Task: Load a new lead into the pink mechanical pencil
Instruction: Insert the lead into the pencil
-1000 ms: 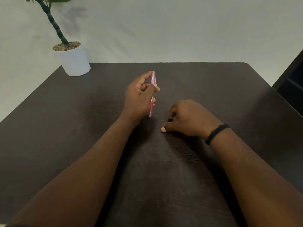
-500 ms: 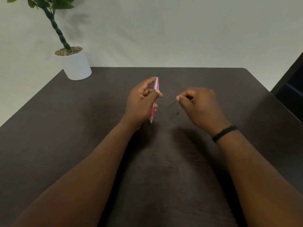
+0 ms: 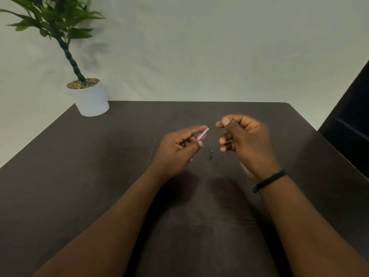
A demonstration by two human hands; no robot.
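Note:
My left hand [image 3: 175, 150] grips the pink mechanical pencil [image 3: 202, 134], tilted with its open back end up and to the right; most of the barrel is hidden by my fingers. My right hand [image 3: 243, 140] pinches a thin dark lead [image 3: 212, 127] between thumb and forefinger, its free tip just at the pencil's open end. A small dark cap [image 3: 210, 154] lies on the dark table [image 3: 99, 186] below and between the hands. Another thin lead [image 3: 151, 151] lies on the table to the left of my left hand.
A white pot with a green plant [image 3: 89, 98] stands at the table's far left corner. A dark piece of furniture [image 3: 351, 124] is beyond the table's right edge. A black band circles my right wrist [image 3: 268, 180].
My right hand picked a lead off the table, lifted it and brought it left to the pencil's end. My left hand tilted the pencil towards it. The view has tipped upwards.

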